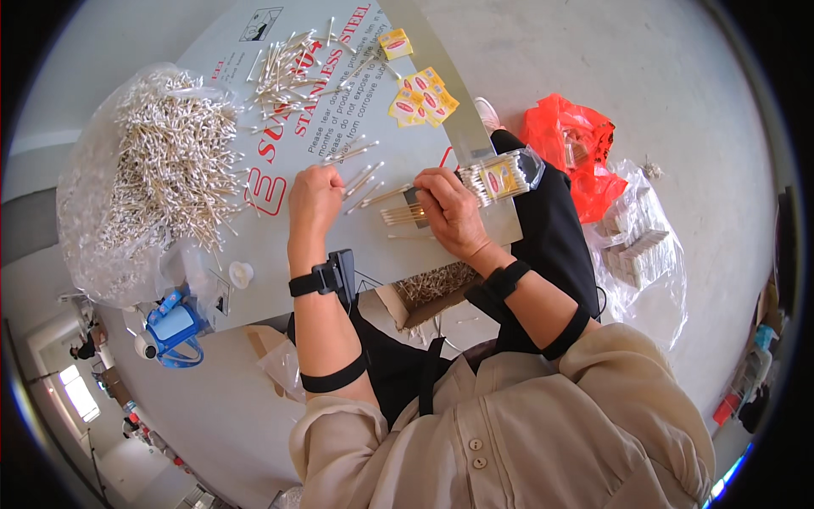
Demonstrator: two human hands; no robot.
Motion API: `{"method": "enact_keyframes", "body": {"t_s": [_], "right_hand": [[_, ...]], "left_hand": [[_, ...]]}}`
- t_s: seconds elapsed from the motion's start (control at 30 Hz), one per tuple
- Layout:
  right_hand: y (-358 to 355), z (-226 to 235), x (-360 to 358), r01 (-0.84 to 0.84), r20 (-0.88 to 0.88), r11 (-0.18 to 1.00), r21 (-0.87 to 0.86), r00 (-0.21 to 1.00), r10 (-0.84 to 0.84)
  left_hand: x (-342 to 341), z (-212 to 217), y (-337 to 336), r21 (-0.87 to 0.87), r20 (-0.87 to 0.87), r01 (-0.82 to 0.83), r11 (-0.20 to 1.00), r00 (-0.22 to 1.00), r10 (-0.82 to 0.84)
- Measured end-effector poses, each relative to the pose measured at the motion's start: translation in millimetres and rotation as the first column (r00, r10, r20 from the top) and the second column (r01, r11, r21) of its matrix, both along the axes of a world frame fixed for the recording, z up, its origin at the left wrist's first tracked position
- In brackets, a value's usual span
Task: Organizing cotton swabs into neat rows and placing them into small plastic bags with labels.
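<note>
Grey table [398, 254] near its front edge, left hand [314, 197] fisted, right hand [448, 208] gripping clear swab box [500, 176], loose swabs [363, 180] between.

your right hand [449, 212] covers the near end of the clear box of swabs [500, 178], your left hand [314, 197] is fisted so whatever's inside is hidden, and the red bag [566, 140]'s contents are too small to tell

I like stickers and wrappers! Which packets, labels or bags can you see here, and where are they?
Yellow-and-red paper labels: small squares, top of the table.
Clear plastic box: full of cotton swabs, yellow-red label, beside the right hand.
Big clear bag: heaped swabs, table's left.
Red plastic bag: crumpled, floor at right.
Clear bag of small boxes: floor, below it.
</note>
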State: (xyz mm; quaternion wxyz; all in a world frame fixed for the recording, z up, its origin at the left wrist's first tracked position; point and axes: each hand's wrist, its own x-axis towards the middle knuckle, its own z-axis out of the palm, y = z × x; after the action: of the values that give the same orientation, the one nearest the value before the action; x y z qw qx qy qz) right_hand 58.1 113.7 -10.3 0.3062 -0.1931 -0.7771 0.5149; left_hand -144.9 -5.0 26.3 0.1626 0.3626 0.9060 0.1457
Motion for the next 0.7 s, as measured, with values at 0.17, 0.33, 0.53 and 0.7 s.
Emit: {"method": "enact_keyframes", "body": {"t_s": [0.17, 0.33, 0.53, 0.7], "right_hand": [[1, -1, 1, 0.018, -0.005, 1.0, 0.011, 1.0, -0.018], [-1, 1, -1, 0.053, -0.03, 0.999, 0.002, 0.998, -0.053], [2, -3, 2, 0.071, -0.039, 0.997, -0.041, 0.997, -0.073], [-16, 4, 5, 0.086, -0.029, 0.99, -0.111, 0.995, -0.09]], "left_hand": [[28, -7, -7, 0.123, 0.124, 0.014, 0.992, 0.992, -0.029], [59, -23, -13, 0.421, -0.098, 0.02, 0.907, 0.995, 0.024], [82, -27, -19, 0.39, -0.166, 0.139, 0.91, 0.983, -0.079], [99, -42, -25, 0.77, 0.292, -0.351, 0.532, 0.936, 0.194]]}}
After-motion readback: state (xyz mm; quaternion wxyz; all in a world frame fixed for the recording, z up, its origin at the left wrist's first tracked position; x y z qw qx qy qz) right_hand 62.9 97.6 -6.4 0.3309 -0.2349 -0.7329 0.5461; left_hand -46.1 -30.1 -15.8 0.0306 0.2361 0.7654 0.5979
